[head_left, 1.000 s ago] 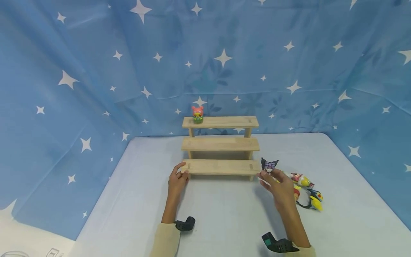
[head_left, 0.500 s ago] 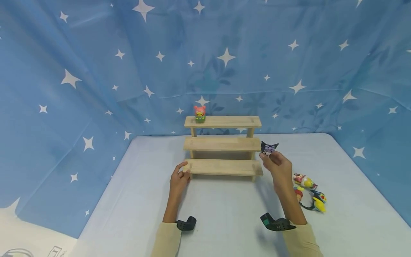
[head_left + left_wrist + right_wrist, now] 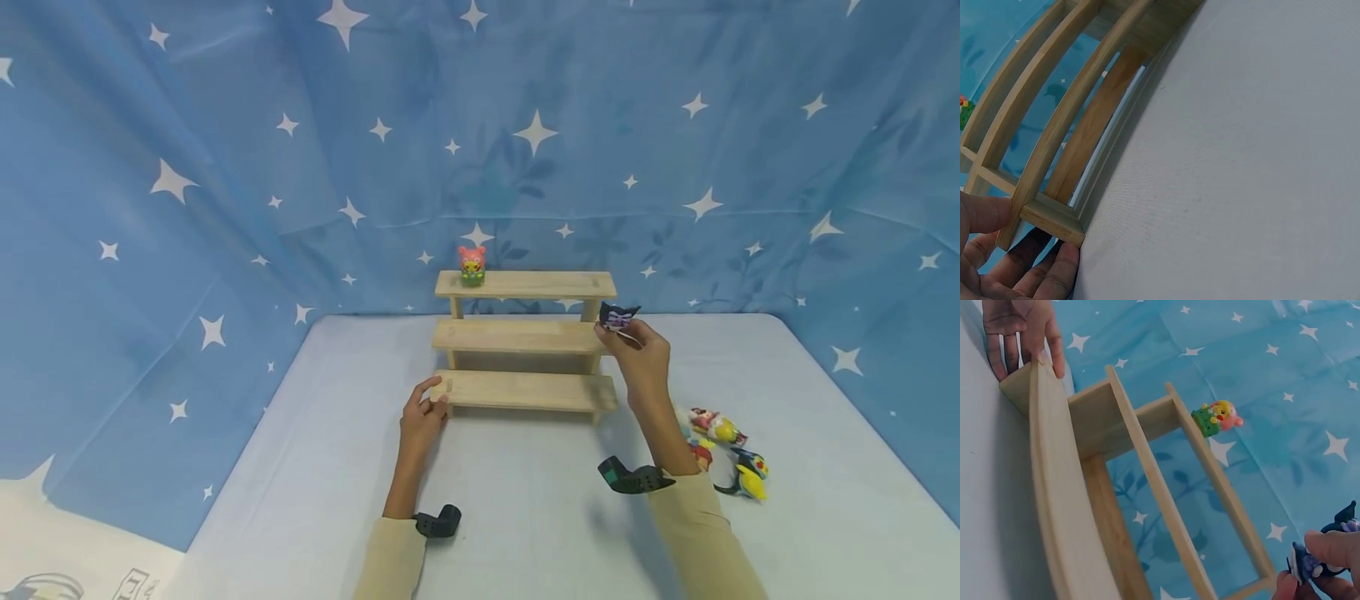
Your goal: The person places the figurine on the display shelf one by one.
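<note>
A three-step wooden display shelf point(image 3: 525, 337) stands on the white table. My left hand point(image 3: 422, 425) grips the left end of its lowest step; in the left wrist view the thumb point(image 3: 988, 214) lies against the board end while the fingers curl behind the leg. With thumb and fingers, my right hand point(image 3: 643, 358) pinches a small black and purple figurine point(image 3: 618, 317) with pointed ears, raised at the right end of the middle step. A pink-hooded yellow figurine point(image 3: 472, 267) with a green base sits at the left end of the top step.
Several colourful figurines point(image 3: 723, 429) lie on the table point(image 3: 525, 508) to the right, partly behind my right forearm. A blue star-patterned cloth point(image 3: 375, 183) hangs at the back and along both sides. Printed white material point(image 3: 90, 542) lies at the lower left.
My right hand has lifted the black figurine from beside the lowest step up and away, to about the top step's height in view. The left hand keeps its grip; the head view has shifted slightly.
</note>
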Action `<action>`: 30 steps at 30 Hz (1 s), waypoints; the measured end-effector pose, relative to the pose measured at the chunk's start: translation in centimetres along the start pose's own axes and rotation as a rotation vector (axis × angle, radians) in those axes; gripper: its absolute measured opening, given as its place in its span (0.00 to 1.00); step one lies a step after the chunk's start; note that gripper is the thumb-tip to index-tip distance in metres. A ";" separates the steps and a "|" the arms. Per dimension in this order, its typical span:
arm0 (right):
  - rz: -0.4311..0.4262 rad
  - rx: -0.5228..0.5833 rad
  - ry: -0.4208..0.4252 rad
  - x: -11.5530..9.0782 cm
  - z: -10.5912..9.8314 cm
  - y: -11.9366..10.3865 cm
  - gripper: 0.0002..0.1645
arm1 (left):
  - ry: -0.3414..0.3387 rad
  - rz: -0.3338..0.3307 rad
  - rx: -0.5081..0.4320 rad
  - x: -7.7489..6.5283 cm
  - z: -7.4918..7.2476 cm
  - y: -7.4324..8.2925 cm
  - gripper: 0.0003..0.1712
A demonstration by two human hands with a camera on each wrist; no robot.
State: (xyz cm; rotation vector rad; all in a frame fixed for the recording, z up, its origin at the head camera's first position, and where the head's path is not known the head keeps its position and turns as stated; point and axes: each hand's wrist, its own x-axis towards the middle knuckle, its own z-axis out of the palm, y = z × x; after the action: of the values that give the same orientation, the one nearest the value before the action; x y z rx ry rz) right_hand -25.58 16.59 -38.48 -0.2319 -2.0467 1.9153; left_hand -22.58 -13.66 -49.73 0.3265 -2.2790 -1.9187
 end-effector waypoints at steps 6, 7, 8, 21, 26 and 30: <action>-0.137 -0.042 -0.019 1.9 1.4 -1.1 0.26 | 0.004 0.006 0.002 0.1 -0.1 0.0 0.22; -0.165 -0.057 -0.017 2.3 1.6 -1.2 0.25 | 0.002 0.004 0.001 0.1 -0.1 0.0 0.22; -0.194 -0.081 -0.014 2.7 1.8 -1.3 0.25 | -0.003 0.002 -0.001 0.1 -0.1 0.0 0.22; -0.408 -0.306 0.016 6.4 4.4 -1.1 0.19 | -0.019 -0.005 -0.012 0.0 -0.1 0.2 0.22; -0.438 -0.357 0.039 7.2 4.9 -0.7 0.18 | -0.026 -0.005 -0.006 0.0 -0.2 0.2 0.22; -0.447 -0.380 0.028 7.5 5.1 -0.5 0.18 | -0.025 -0.004 -0.008 0.0 -0.2 0.2 0.22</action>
State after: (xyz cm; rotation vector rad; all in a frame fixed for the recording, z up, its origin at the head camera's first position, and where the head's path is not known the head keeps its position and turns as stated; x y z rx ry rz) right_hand -34.29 14.24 -37.28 0.1071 -2.2001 1.2514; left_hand -22.54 -13.84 -49.50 0.3085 -2.2875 -1.9433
